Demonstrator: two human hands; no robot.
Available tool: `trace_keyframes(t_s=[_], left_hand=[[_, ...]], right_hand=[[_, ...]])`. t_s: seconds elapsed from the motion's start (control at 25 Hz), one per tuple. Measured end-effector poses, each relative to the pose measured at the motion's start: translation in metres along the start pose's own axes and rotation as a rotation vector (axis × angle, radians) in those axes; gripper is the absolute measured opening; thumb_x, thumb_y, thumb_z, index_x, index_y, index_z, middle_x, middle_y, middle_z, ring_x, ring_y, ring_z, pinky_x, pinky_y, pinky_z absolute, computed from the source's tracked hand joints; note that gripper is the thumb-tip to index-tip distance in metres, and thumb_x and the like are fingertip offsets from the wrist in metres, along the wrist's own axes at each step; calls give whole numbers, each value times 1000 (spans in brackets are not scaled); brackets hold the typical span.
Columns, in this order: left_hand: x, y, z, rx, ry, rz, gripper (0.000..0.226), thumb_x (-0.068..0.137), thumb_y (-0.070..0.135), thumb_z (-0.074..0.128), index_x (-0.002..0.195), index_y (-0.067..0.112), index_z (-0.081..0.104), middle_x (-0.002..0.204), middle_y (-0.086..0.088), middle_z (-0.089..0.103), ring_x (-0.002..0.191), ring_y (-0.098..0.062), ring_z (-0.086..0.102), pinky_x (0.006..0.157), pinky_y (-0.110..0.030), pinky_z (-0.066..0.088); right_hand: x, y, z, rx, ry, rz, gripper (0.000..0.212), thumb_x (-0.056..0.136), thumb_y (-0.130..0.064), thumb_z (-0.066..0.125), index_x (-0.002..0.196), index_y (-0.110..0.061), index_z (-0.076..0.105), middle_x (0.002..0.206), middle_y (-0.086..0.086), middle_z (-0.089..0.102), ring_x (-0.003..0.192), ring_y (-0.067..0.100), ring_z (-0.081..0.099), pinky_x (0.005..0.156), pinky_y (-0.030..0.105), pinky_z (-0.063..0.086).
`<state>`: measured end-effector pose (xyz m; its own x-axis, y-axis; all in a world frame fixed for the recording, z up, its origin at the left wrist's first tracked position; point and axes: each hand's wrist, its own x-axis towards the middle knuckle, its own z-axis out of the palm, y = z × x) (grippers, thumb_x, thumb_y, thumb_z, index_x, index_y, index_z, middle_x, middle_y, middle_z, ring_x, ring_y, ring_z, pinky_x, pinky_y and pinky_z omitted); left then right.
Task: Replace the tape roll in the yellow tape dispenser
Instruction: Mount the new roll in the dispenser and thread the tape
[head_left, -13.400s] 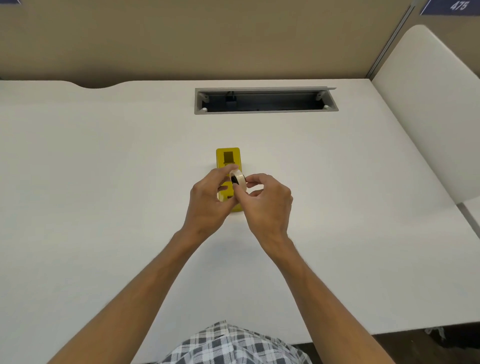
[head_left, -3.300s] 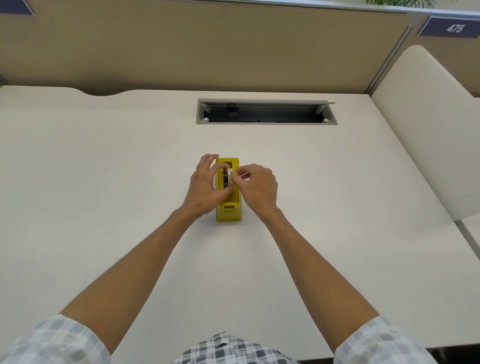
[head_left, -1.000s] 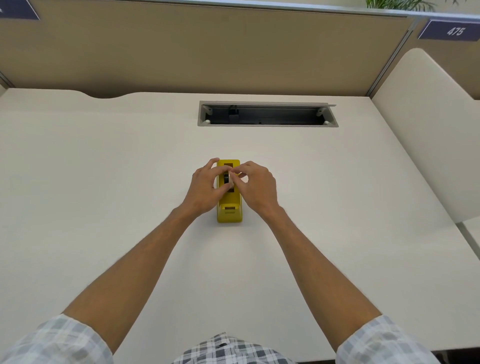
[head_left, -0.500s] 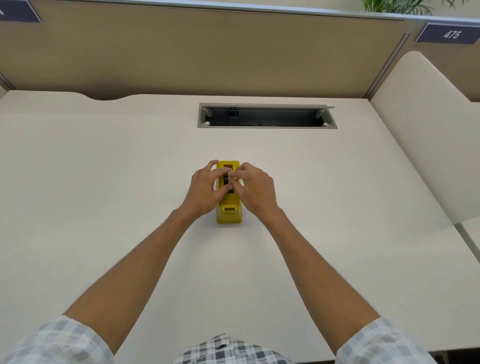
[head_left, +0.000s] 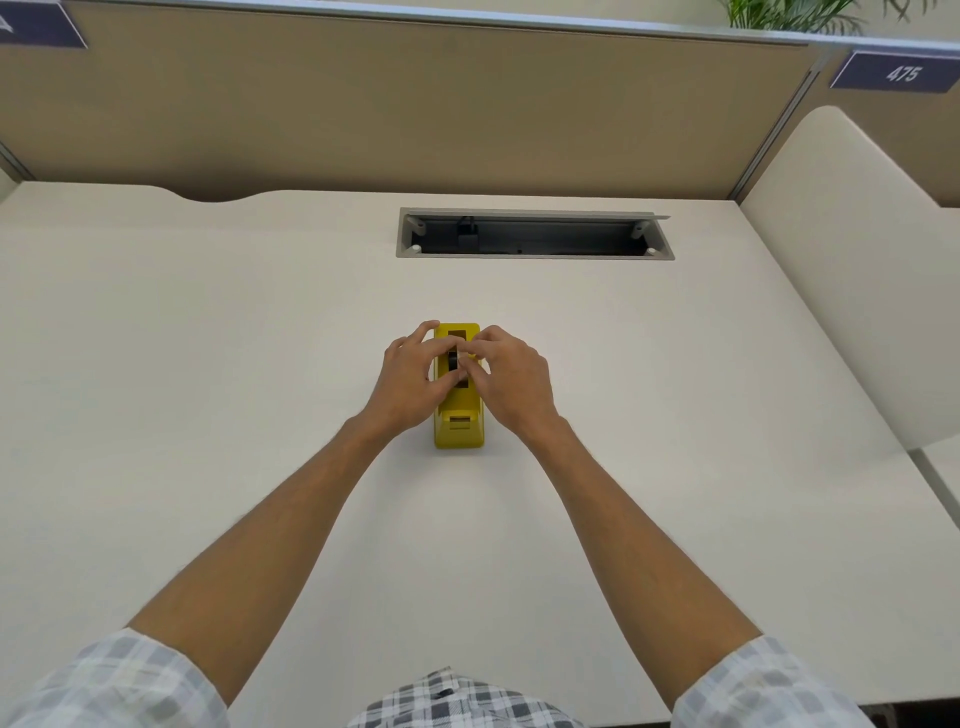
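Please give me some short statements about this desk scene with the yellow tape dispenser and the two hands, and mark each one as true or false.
1. The yellow tape dispenser stands on the desk. True.
2. Only the left hand touches the dispenser. False: the right hand is on it too, one hand at each side.
3. The open slot in the desk lies beyond the dispenser, toward the partition. True.
4. The sign at upper right reads 512. False: it reads 475.
5. A spare tape roll lies on the desk beside the dispenser. False: no loose roll is visible on the desk.
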<state>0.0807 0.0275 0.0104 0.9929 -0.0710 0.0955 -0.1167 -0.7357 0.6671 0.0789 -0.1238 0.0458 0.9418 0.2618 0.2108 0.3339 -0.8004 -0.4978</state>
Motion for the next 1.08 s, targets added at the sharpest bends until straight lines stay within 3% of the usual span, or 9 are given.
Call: trace_keyframes(t_s=[1.08], left_hand=[[0, 0, -1, 4, 12, 31, 38, 91, 36, 61, 129, 33, 56, 148, -5, 42, 136, -28, 33, 110, -45, 23]], right_hand=[[8, -4, -5, -77, -4, -12, 23, 98, -26, 52, 104, -19, 73, 98, 0, 66, 82, 20, 63, 61, 27, 38]])
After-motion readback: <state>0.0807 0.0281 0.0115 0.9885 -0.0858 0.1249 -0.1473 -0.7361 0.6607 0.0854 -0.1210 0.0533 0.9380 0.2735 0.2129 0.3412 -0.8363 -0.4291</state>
